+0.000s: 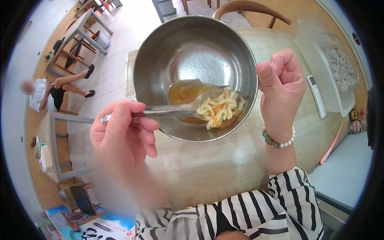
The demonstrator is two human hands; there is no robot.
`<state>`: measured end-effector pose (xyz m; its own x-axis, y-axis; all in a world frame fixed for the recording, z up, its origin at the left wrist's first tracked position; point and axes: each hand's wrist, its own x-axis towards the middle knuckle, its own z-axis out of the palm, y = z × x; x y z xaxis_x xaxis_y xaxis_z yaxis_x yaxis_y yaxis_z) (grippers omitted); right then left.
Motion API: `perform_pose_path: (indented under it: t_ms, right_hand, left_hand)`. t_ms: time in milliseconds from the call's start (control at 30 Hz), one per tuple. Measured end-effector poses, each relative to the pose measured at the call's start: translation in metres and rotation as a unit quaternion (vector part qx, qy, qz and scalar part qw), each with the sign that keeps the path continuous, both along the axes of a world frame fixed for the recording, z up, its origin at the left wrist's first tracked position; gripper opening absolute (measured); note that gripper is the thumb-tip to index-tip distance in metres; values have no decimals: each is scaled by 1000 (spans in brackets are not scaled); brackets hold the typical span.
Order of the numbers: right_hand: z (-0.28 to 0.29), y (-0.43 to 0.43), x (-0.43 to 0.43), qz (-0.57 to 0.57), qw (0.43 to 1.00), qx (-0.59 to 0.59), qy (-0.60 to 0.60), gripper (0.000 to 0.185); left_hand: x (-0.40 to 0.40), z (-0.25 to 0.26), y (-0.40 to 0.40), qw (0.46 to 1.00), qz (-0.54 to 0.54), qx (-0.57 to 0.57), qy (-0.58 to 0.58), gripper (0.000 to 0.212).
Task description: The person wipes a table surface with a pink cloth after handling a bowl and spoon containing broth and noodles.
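A deep stainless-steel bowl (156,60) is tilted toward me above the wooden table (192,177). My right hand (282,78) pinches its right rim between thumb and curled fingers; a beaded bracelet (277,144) circles that wrist. In my left hand (126,129) is the handle of a metal spoon (171,111), which reaches over the bowl's near left rim. Pale noodles (222,108) with orange strips, perhaps carrot, fill the spoon's head inside the bowl. Brownish broth (181,94) has pooled along the bowl's lower side.
On the right are a white remote control (316,96), a translucent plastic bin (339,96) with greyish contents, small jars (357,124) and a pink strip (331,142). A curved wooden chair back (252,7) stands beyond the table. To the left, a person (45,93) sits near other tables (73,27).
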<state>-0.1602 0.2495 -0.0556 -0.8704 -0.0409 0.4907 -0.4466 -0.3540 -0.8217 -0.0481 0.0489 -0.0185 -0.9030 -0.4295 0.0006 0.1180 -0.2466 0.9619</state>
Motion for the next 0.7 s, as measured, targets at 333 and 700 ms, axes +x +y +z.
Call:
perform_pose_path:
  t_ms: [333, 700]
  right_hand:
    - [-1, 0, -3, -5, 999, -8, -39, 28]
    - [7, 0, -2, -35, 998, -45, -27, 27]
  left_hand:
    - [7, 1, 5, 987, 111, -101, 57, 25]
    - [23, 4, 22, 944, 135, -297, 46, 26]
